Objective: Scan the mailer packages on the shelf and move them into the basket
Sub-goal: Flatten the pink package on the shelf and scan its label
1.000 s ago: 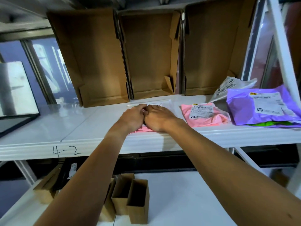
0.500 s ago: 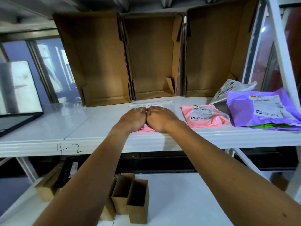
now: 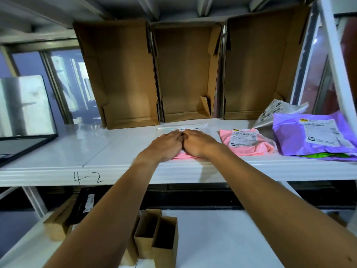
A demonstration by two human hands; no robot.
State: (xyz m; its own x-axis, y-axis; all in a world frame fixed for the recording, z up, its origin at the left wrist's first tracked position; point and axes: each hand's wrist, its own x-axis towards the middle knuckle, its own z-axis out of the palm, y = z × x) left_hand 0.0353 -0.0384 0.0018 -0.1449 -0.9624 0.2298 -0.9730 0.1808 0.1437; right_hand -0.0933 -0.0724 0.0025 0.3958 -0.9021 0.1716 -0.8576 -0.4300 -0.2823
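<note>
Two hands lie side by side on a pink mailer (image 3: pixel 183 156) near the front edge of the white shelf (image 3: pixel 116 144), about midway along it. The left hand (image 3: pixel 166 146) and right hand (image 3: pixel 199 144) touch at the thumbs, palms down, and cover nearly all of the mailer. Only a thin glossy pink strip shows under the wrists, running left to right along the shelf's front edge. The fingers reach away from the camera, held close together. I cannot tell whether they press flat or hook the mailer's far edge.

Just beyond the fingertips lies a flat clear package (image 3: pixel 195 126) with a barcode label, its long axis left to right. To the right sits a second pink mailer (image 3: pixel 251 147), label up. Farther right is a purple mailer (image 3: pixel 301 140), lying on a green one (image 3: pixel 324 155), with a white mailer (image 3: pixel 278 111) behind them. Three open cardboard boxes (image 3: pixel 123 74) stand along the back.
</note>
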